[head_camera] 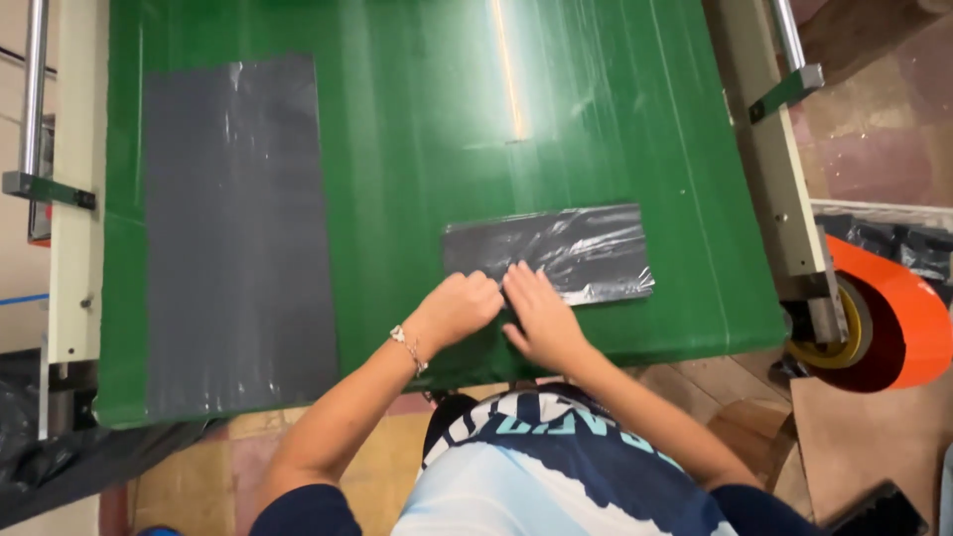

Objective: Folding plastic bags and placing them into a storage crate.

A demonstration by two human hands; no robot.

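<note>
A folded dark grey plastic bag [576, 248] lies crosswise near the front of the green conveyor belt [417, 119]. My left hand [459, 306] is curled at the bag's near left edge, fingers pinched on the plastic. My right hand [538, 313] lies flat beside it, fingers pressing on the bag's near edge. The two hands touch each other. A second, unfolded grey plastic bag [233, 228] lies lengthwise along the belt's left side, out of reach of both hands.
Cream metal frame rails [74, 199] with steel rods flank the belt. An orange roll [893, 318] sits on the machine at the right. Black plastic [40, 457] hangs at lower left. Tiled floor lies below.
</note>
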